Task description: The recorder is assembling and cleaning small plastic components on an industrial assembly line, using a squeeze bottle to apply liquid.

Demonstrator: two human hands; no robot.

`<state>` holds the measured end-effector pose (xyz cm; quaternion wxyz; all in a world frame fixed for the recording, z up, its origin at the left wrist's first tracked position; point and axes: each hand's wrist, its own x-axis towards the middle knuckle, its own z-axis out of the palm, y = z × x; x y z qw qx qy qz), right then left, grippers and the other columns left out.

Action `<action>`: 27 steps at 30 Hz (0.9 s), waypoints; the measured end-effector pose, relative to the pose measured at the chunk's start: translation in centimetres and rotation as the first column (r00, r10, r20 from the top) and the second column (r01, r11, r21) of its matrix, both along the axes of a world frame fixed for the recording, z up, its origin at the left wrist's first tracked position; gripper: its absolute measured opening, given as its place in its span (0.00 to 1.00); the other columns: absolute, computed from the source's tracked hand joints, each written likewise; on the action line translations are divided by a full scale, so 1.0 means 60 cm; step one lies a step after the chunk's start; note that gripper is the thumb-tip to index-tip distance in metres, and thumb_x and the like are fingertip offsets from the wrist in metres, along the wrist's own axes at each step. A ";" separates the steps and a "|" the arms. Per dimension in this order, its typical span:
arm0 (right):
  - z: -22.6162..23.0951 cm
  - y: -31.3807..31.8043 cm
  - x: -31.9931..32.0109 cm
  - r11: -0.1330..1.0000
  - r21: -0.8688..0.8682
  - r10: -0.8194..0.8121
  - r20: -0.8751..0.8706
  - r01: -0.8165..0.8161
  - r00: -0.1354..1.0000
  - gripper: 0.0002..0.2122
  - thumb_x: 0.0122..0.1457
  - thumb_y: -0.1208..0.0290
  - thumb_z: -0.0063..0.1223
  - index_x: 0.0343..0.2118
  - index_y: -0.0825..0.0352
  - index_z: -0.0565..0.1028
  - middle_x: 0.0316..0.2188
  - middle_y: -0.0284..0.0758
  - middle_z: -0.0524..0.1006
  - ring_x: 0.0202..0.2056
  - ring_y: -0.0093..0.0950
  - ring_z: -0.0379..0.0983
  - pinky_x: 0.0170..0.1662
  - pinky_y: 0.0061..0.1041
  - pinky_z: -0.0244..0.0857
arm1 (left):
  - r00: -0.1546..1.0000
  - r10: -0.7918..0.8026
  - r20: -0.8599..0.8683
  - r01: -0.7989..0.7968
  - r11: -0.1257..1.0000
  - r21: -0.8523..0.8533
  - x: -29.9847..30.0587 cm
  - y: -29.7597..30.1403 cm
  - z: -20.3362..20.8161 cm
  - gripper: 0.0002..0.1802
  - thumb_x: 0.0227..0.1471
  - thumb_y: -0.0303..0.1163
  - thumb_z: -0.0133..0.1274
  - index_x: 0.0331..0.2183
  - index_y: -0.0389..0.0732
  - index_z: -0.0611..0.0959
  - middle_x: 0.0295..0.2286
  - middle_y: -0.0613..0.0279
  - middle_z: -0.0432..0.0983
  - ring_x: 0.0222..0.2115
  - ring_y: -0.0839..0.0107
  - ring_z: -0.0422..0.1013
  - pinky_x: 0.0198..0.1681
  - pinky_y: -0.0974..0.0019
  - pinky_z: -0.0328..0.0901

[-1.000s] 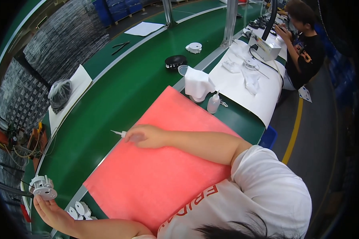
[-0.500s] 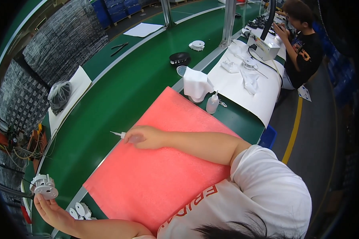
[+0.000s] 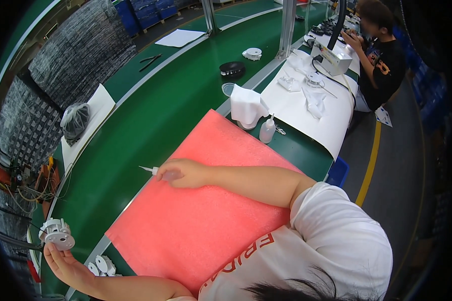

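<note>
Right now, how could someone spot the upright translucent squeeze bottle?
Find the pink rectangular mat. Past its upper-right edge, beside the draped white cloth, is the squeeze bottle. It stands upright; the other bottle, in the right hand, points left.

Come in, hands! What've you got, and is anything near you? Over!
Left hand: holding white round part. Right hand: gripping nozzle bottle over pink sheet. More white pieces close beside left forearm.

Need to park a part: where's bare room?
Free: pink sheet between right hand and left forearm; green surface between right hand and white part in left hand. Crowded: loose white parts beside left forearm; cloth and bottle beyond sheet's upper-right edge.
</note>
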<state>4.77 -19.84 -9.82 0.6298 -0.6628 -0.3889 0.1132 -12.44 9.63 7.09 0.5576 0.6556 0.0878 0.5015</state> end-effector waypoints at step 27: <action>-0.002 0.000 0.002 1.000 0.012 0.015 0.005 -0.015 1.000 0.15 0.44 0.79 0.45 0.37 0.63 0.71 0.40 0.36 0.69 0.45 0.30 0.64 0.48 0.27 0.58 | 1.000 -0.007 -0.022 0.007 1.000 -0.013 0.001 -0.007 -0.001 0.16 0.51 0.33 0.48 0.38 0.31 0.70 0.38 0.53 0.67 0.39 0.66 0.66 0.45 0.68 0.61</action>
